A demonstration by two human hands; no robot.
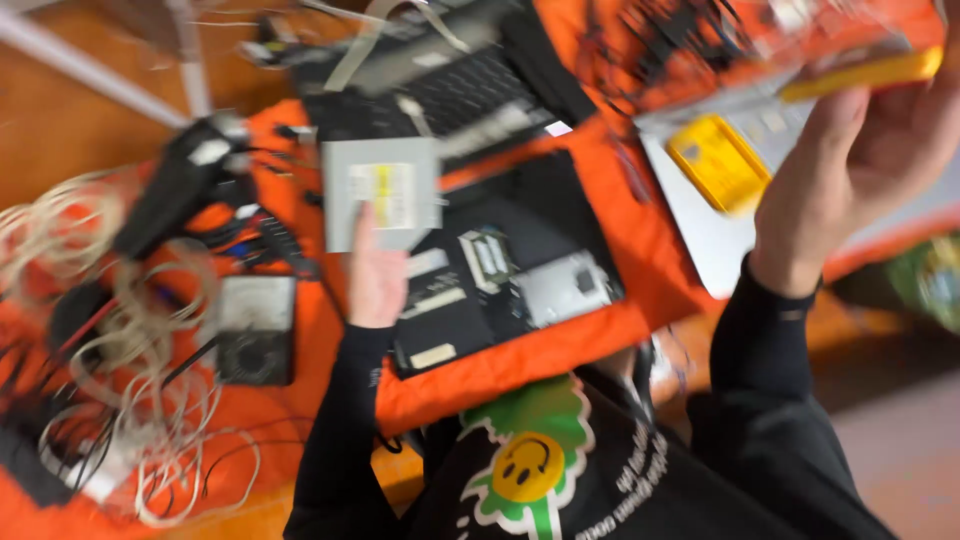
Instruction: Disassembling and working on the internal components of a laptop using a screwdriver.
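The left hand (pixel 375 270) lay nearly flat, fingers stretched onto a grey drive (pixel 382 192) resting on the opened laptop (pixel 510 270) over an orange cloth (pixel 520 355). The right hand (pixel 880 140), raised at far right, closed around a yellow-handled tool (pixel 865 72). A black meter (pixel 256 330) and tangled white cables (pixel 130 350) lay to the left.

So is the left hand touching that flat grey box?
Touching. The head view shows the left hand with its fingers lying on the grey box, no gap visible.
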